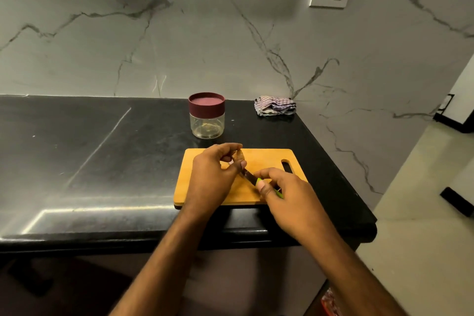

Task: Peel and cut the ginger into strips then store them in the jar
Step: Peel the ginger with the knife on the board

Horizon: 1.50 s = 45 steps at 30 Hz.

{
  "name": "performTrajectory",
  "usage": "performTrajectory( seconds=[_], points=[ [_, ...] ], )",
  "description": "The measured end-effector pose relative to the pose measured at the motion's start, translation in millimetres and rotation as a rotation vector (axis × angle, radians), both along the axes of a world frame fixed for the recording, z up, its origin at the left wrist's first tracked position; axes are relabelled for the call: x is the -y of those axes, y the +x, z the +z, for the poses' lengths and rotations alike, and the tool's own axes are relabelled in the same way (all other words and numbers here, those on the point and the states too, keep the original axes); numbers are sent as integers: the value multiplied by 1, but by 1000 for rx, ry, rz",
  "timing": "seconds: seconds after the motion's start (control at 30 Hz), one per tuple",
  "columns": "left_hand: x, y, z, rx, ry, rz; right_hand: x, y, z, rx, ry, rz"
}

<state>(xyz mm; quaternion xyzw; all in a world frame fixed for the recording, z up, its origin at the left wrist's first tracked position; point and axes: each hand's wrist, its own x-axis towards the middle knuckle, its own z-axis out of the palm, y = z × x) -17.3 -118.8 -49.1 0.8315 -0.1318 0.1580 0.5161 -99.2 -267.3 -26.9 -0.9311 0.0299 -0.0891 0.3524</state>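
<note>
My left hand [214, 177] pinches a small brown piece of ginger [240, 155] between thumb and fingers, above the wooden cutting board [266, 159]. My right hand [289, 195] grips a knife [250, 176] by its green handle, the blade pointing up-left and reaching the left thumb just below the ginger. Behind the board stands a clear jar [207, 122] with a maroon lid closed on it; a few pale bits lie at its bottom.
The board lies near the front right of a black stone counter [102, 151]. A crumpled striped cloth [275, 106] sits at the back right corner against the marble wall. The counter ends just right of the board, with pale floor [423, 213] beyond.
</note>
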Motion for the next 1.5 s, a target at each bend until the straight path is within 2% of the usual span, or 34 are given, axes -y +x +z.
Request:
performTrajectory(
  seconds=[0.17,0.4,0.6,0.93,1.17,1.5],
  points=[
    [4,-2,1,22,86,30,4,0,-2,1,-48,-41],
    [9,-12,1,133,364,128,0,6,7,-41,-106,-23],
    [5,-14,2,88,318,110,-4,6,7,-39,-230,20],
    [2,-15,-2,75,300,108,-10,4,3,23,-68,72],
    [6,-11,-3,55,407,89,-5,5,-6,108,-70,-6],
    [7,-14,0,74,475,128,-9,2,-10,124,-81,-17]
  ],
)
